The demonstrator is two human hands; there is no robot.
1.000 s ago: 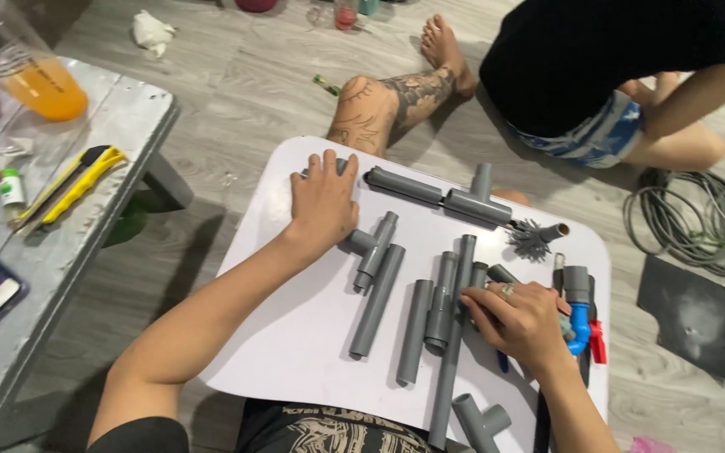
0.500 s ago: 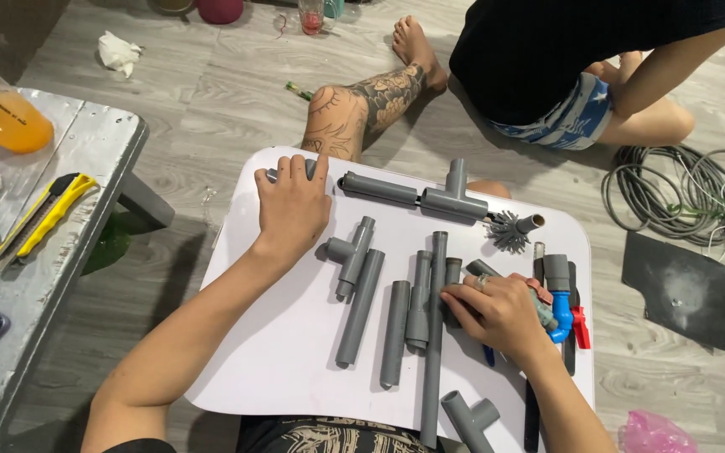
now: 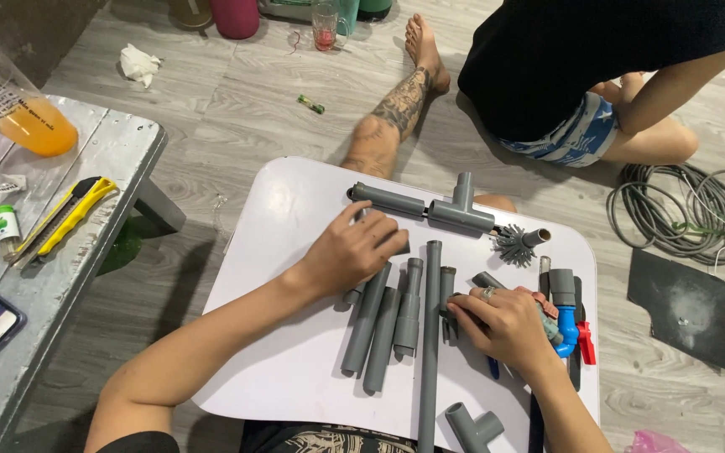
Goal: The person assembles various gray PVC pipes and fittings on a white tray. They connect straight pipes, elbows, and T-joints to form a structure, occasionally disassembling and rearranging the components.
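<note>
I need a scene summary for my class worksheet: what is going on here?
A person sits at a white table covered with grey pipe pieces. Their left hand rests over pieces near a long pipe with a T-fitting. Their right hand grips a short pipe piece beside a blue valve. Another person sits on the floor opposite. A yellow utility knife lies on the metal bench to the left.
</note>
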